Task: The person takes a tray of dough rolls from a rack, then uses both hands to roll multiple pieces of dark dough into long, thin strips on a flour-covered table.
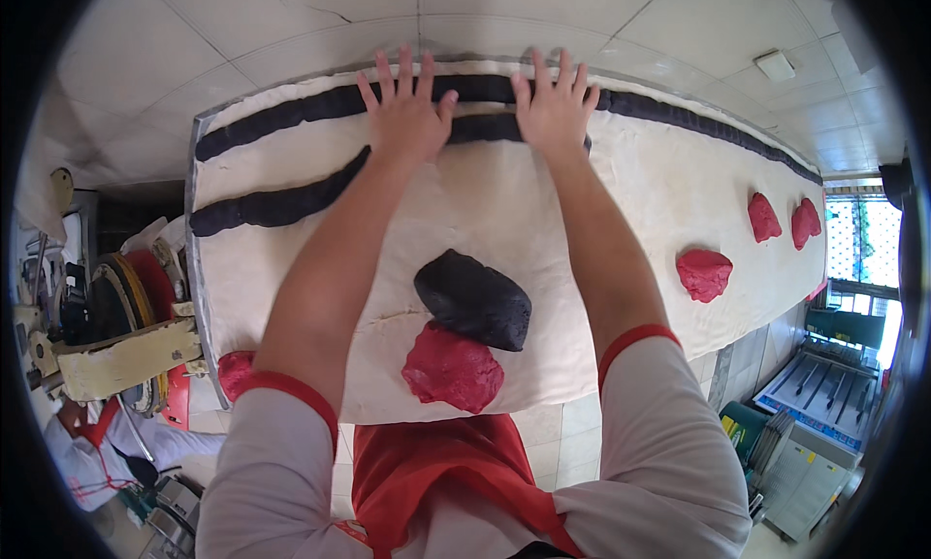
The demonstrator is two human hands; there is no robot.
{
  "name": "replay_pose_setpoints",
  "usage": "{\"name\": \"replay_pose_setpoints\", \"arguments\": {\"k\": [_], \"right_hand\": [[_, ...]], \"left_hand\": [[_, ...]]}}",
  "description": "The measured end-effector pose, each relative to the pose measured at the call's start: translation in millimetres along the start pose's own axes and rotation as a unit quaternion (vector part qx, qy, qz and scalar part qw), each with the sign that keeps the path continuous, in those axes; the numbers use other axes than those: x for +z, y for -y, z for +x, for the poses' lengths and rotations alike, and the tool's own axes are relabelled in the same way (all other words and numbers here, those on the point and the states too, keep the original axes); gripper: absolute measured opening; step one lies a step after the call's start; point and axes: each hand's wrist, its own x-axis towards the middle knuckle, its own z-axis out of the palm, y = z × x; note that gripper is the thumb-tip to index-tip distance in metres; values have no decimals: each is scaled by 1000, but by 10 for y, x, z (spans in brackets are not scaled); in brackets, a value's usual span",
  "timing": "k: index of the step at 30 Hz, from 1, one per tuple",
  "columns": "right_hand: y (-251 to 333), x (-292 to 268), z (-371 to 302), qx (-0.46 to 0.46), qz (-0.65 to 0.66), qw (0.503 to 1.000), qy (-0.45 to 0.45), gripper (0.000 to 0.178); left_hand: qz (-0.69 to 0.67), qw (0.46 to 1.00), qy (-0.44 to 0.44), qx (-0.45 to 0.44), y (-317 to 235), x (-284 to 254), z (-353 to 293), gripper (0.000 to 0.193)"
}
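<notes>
A long rope of black dough (281,118) runs along the far edge of the cloth-covered table. Both my hands lie across it, palms down. My left hand (403,118) has its fingers spread, and the fingertips reach past the rope. Beside it, to the right, my right hand (555,108) rests in the same way with its fingers stretched out. Nearer to me lies a second black dough rope (276,206), which bends upward from the left and passes under or behind my wrists. Neither hand grasps anything.
Below my hands, a black dough lump (475,297) touches a red dough lump (453,370). More red lumps (703,274) sit at the right, another (235,373) by the left edge. A machine (126,355) and another person (126,443) are at left, metal equipment (805,462) at right.
</notes>
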Motion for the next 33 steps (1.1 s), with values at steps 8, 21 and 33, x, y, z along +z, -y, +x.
{"name": "replay_pose_setpoints", "arguments": {"k": [8,21,33], "right_hand": [[-178,-691,-1508,-120,96,975,162,72],[-691,37,-27,-19,2,1000,10,63],[667,-1051,-1498,-162,153,953,204,80]], "left_hand": [[-147,967,192,78,-139,-521,-1293,75],[-31,998,-46,-7,-523,155,105,76],[-76,993,82,29,1161,-601,-1703,71]]}}
